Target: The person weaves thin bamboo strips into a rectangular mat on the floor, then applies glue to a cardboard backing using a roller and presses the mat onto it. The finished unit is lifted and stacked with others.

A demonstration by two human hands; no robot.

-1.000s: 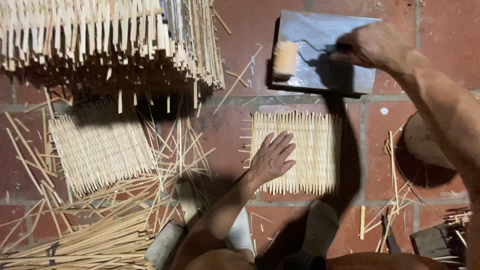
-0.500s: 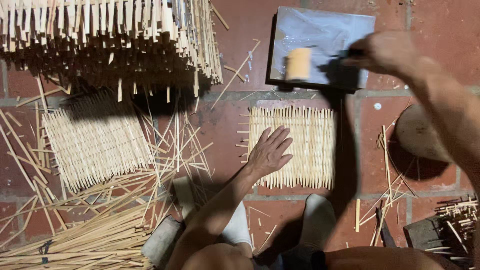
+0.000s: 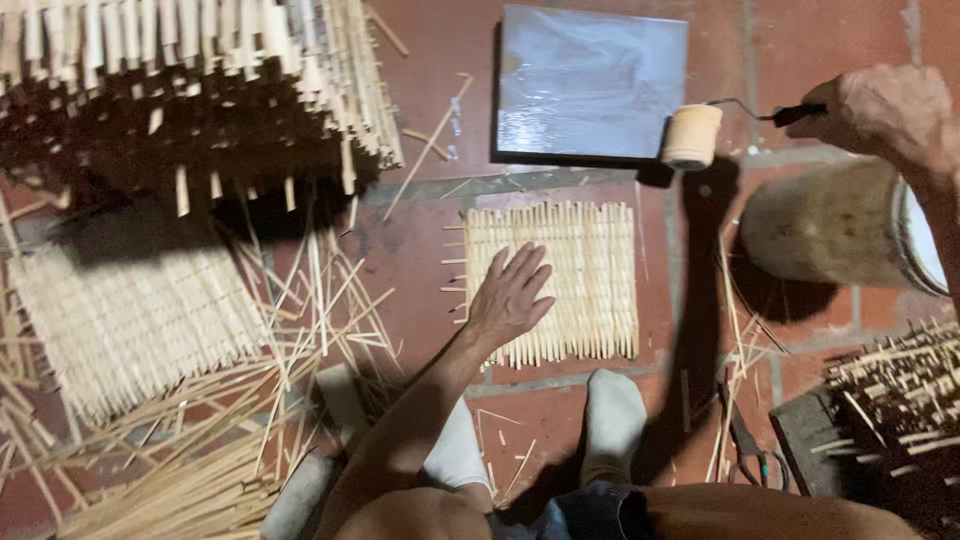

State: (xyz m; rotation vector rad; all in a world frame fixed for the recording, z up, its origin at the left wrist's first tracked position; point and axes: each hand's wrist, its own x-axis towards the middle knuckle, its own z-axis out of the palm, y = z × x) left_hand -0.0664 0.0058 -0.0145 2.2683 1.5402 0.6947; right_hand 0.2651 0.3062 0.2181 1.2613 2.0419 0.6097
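From the head view we see our left hand lying flat with fingers spread and released, palm pressed on the left part of a small woven mat of pale sticks; most of the mat stretches out to the right of those fingers on the red brick floor. Our right hand is clenched around the dark handle of a paint roller, whose pale cylinder hangs well left of the knuckles, just at the lower right corner of a flat grey tray. Directly below that fist lies a round drum on its side. Beyond the left fingertips, up and left, sits a stack of stick mats.
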